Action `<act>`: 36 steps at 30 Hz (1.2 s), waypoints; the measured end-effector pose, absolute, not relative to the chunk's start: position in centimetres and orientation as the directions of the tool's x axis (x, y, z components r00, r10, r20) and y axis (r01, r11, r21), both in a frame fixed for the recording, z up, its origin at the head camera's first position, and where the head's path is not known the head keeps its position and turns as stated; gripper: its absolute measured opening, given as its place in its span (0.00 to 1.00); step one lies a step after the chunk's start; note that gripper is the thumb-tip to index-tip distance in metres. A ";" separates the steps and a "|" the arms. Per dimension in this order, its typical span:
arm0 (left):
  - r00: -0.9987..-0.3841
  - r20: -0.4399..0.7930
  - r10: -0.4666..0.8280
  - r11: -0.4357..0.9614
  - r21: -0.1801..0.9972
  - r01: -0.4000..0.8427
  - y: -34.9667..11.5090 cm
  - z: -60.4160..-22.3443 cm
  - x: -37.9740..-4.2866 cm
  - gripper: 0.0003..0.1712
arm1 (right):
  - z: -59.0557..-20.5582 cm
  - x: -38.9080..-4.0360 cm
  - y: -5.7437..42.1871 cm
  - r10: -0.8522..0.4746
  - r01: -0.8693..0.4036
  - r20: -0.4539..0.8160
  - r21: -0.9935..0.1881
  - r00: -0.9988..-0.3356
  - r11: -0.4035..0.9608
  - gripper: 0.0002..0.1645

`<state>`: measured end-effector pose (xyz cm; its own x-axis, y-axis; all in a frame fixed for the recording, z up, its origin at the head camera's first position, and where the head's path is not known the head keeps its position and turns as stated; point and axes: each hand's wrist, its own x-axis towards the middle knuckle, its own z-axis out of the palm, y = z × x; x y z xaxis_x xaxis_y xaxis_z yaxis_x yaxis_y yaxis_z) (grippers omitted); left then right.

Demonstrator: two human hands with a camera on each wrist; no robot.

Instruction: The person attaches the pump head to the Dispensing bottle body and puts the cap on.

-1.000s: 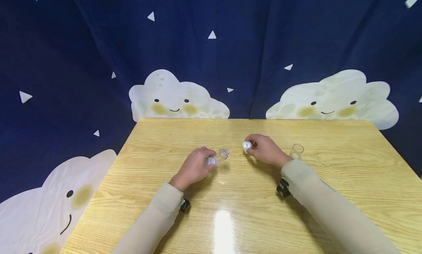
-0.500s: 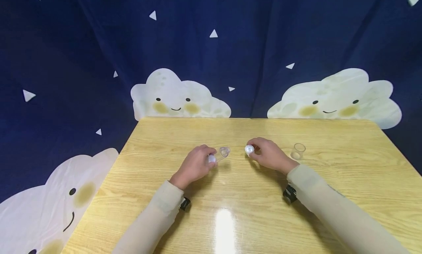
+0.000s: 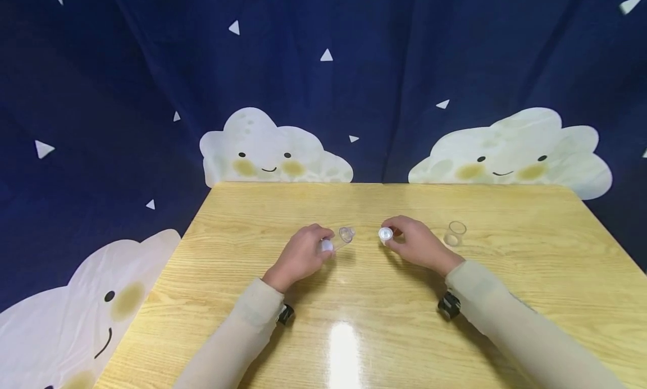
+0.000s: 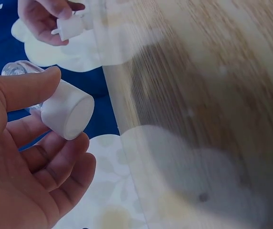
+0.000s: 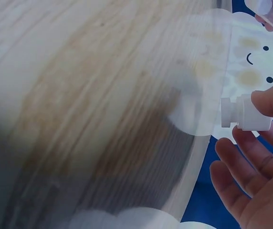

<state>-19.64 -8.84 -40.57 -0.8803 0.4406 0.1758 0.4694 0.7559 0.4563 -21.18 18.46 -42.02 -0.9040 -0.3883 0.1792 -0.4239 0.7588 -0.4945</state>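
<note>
In the head view my left hand [image 3: 298, 257] holds a small clear bottle [image 3: 346, 235] lying sideways above the table, its narrow neck towards the right. Thumb and fingers grip it near the white base [image 4: 70, 113], which faces the left wrist camera. Across from it, my right hand [image 3: 417, 244] pinches a white bottle top [image 5: 255, 113] between thumb and fingers. This top has a narrower collar at one end, and its round white end [image 3: 386, 234] faces up in the head view. A short gap separates the bottle neck from the top.
A clear open-rimmed cylinder, like a cup or cover [image 3: 454, 234], stands on the wooden table [image 3: 394, 327] beyond the right wrist. Behind the table hangs a dark blue curtain [image 3: 283, 69] with cloud pictures. Small black cameras are strapped under both wrists.
My right hand has moved a little right and nearer the body with the white top, widening the gap to the bottle. The left hand and bottle have stayed almost still.
</note>
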 end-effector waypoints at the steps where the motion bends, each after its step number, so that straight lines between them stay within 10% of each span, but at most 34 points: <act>1: -0.880 0.176 0.442 0.757 0.453 0.471 -8.8 -40.6 -19.6 0.20 | -42.0 -21.1 18.5 -0.384 -0.420 0.179 -0.497 -0.906 0.759 0.16; 36: -0.866 0.201 0.458 0.761 0.415 0.498 -8.2 -41.2 -19.7 0.20 | -41.1 -18.9 20.0 -0.362 -0.436 0.243 -0.506 -0.900 0.744 0.20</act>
<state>-19.67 -8.22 -41.16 -0.8661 0.4577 0.2008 0.4985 0.7609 0.4154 -18.93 20.02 -41.09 -0.8998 -0.3622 0.2434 -0.4364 0.7443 -0.5056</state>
